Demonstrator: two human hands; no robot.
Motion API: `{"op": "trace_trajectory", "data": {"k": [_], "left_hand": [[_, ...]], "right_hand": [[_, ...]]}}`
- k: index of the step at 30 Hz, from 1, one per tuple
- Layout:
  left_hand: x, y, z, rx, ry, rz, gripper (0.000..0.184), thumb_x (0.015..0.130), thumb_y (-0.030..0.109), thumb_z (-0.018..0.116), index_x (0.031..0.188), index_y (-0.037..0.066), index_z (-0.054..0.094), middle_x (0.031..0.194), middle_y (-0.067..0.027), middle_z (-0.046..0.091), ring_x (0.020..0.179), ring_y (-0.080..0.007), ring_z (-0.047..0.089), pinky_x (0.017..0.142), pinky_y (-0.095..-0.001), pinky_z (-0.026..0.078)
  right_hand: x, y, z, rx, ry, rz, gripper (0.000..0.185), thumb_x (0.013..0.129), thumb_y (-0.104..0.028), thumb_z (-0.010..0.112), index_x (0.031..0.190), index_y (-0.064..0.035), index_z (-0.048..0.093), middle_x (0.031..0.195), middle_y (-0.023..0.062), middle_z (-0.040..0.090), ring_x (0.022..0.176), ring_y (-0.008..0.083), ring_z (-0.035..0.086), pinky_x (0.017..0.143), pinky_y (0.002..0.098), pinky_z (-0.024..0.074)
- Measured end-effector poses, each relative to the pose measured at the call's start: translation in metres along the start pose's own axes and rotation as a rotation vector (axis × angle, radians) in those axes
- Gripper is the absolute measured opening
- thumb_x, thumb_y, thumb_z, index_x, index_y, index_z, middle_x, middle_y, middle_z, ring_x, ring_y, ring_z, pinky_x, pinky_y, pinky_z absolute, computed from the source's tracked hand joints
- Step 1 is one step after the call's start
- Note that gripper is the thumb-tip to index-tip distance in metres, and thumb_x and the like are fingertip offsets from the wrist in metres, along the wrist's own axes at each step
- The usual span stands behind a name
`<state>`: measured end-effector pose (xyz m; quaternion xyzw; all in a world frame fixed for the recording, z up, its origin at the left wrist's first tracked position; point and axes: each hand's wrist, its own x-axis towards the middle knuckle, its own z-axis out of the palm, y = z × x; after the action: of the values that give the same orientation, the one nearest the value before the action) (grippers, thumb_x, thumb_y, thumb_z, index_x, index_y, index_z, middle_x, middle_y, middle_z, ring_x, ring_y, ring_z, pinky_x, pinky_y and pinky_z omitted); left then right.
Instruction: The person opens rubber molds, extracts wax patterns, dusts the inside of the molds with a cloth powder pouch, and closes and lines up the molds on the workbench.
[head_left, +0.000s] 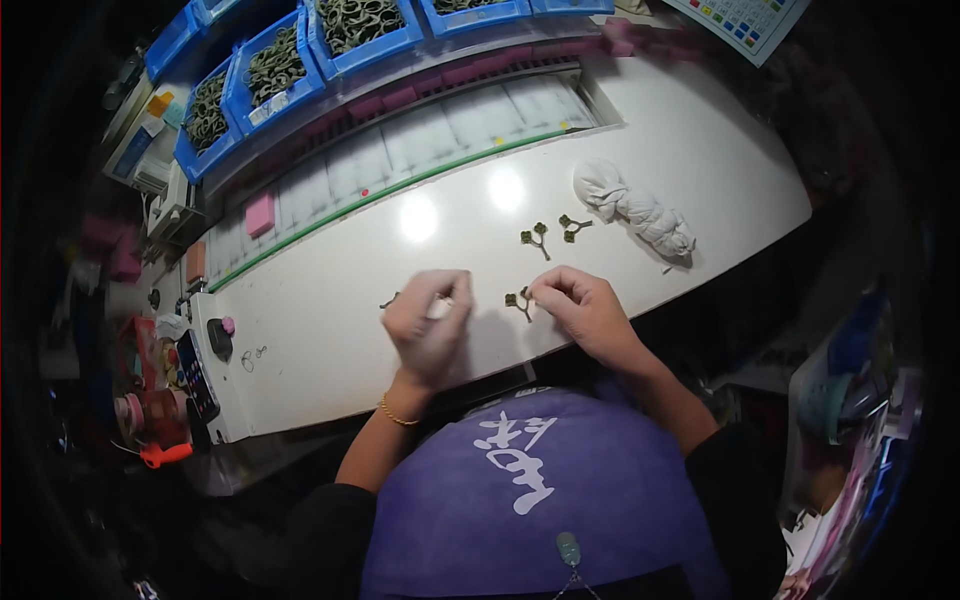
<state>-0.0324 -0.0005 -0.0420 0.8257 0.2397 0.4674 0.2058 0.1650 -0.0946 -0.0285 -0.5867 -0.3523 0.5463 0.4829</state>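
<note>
Fingers of my right hand [588,312] pinch one tip of a Y-shaped green piece [523,306] near the front edge of the workbench [320,350], probably set there for easy reach. Those of my left hand [428,320] are curled in but blurred, so I cannot tell whether they grip anything; a small dark piece [390,300] shows just beside them. Beyond lie one forked piece [540,241] and another forked piece [573,228], perhaps spaced to avoid tangling. Toward the right edge rests a twisted white cloth [640,210]; past the back edge, blue bins [375,58] hold tangled green stock.
</note>
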Motion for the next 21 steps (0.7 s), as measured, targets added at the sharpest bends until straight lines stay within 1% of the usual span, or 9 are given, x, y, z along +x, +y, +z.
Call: {"op": "trace_trajectory", "data": {"k": [1,2,3,4,6,9,17,20,21], "left_hand": [[0.004,0.004,-0.001,-0.315,0.080,-0.416,0.010,0.088,0.003,0.071,0.098,-0.001,0.069,0.091,-0.0122,0.072,0.076,-0.0194,0.068,0.072,-0.0314,0.055],[0.006,0.006,-0.003,-0.630,0.159,-0.835,0.010,0.094,0.005,0.068,0.100,-0.002,0.070,0.092,-0.0126,0.072,0.079,-0.0188,0.069,0.075,-0.0306,0.056],[0.007,0.002,-0.008,-0.677,0.094,-0.884,0.017,0.099,0.012,0.064,0.105,-0.003,0.069,0.095,-0.0138,0.072,0.082,-0.0198,0.070,0.081,-0.0304,0.056],[0.006,0.001,-0.009,-0.679,0.096,-0.882,0.017,0.099,0.012,0.064,0.105,-0.003,0.069,0.095,-0.0138,0.072,0.082,-0.0198,0.070,0.081,-0.0304,0.056],[0.000,0.000,-0.010,-0.987,0.137,-1.088,0.021,0.100,0.014,0.063,0.109,-0.004,0.067,0.096,-0.0149,0.072,0.085,-0.0193,0.070,0.082,-0.0307,0.056],[-0.006,0.002,-0.014,-1.048,0.095,-1.149,0.026,0.098,0.013,0.061,0.116,-0.006,0.064,0.098,-0.0161,0.071,0.085,-0.0191,0.070,0.081,-0.0305,0.056],[-0.005,0.002,-0.009,-1.214,-0.024,-1.182,0.033,0.097,0.011,0.064,0.126,-0.006,0.060,0.106,-0.0147,0.070,0.079,-0.0142,0.065,0.072,-0.0267,0.055],[0.002,0.010,-0.006,-1.049,-0.110,-1.223,0.037,0.099,0.015,0.063,0.129,-0.006,0.058,0.110,-0.0142,0.069,0.078,-0.0137,0.062,0.070,-0.0266,0.055],[0.006,0.013,-0.004,-0.939,-0.237,-1.220,0.039,0.100,0.018,0.064,0.130,-0.006,0.057,0.111,-0.0135,0.069,0.079,-0.0126,0.062,0.068,-0.0255,0.054]], "right_hand": [[0.005,0.006,-0.003,-0.002,0.004,0.001,0.013,0.097,-0.015,0.066,0.102,-0.0039,0.069,0.083,-0.0011,0.064,0.066,0.0064,0.054,0.058,0.0222,0.0421],[0.013,0.017,-0.008,-0.462,0.202,-0.392,0.014,0.094,-0.012,0.068,0.104,-0.0032,0.069,0.087,0.0021,0.064,0.072,0.0144,0.057,0.065,0.0283,0.0458],[0.018,0.021,-0.010,-0.923,0.395,-0.786,0.017,0.091,-0.010,0.069,0.106,-0.0025,0.068,0.090,0.0054,0.065,0.078,0.0223,0.059,0.071,0.0344,0.0494],[0.016,0.022,-0.010,-0.925,0.395,-0.788,0.017,0.091,-0.010,0.069,0.106,-0.0025,0.068,0.090,0.0054,0.065,0.078,0.0223,0.059,0.071,0.0344,0.0494],[0.009,0.021,-0.006,-0.987,0.418,-0.787,0.019,0.086,-0.008,0.070,0.105,-0.0043,0.068,0.096,0.0092,0.064,0.087,0.0299,0.058,0.075,0.0392,0.0484],[-0.011,0.024,0.007,-0.996,0.324,-0.772,0.015,0.086,-0.008,0.071,0.100,-0.0051,0.067,0.094,0.0071,0.063,0.088,0.0271,0.058,0.076,0.0387,0.0462],[0.004,0.045,0.010,-1.033,0.363,-0.829,0.015,0.082,-0.006,0.072,0.093,-0.0050,0.062,0.094,0.0078,0.061,0.087,0.0267,0.057,0.076,0.0389,0.0453],[0.010,0.034,0.008,-0.972,0.320,-0.901,0.015,0.082,-0.005,0.071,0.094,-0.0042,0.061,0.095,0.0093,0.060,0.088,0.0278,0.058,0.077,0.0396,0.0469],[0.011,0.030,0.008,-0.929,0.286,-0.943,0.016,0.082,-0.003,0.070,0.095,-0.0040,0.060,0.095,0.0100,0.060,0.088,0.0285,0.058,0.078,0.0400,0.0478]]}}
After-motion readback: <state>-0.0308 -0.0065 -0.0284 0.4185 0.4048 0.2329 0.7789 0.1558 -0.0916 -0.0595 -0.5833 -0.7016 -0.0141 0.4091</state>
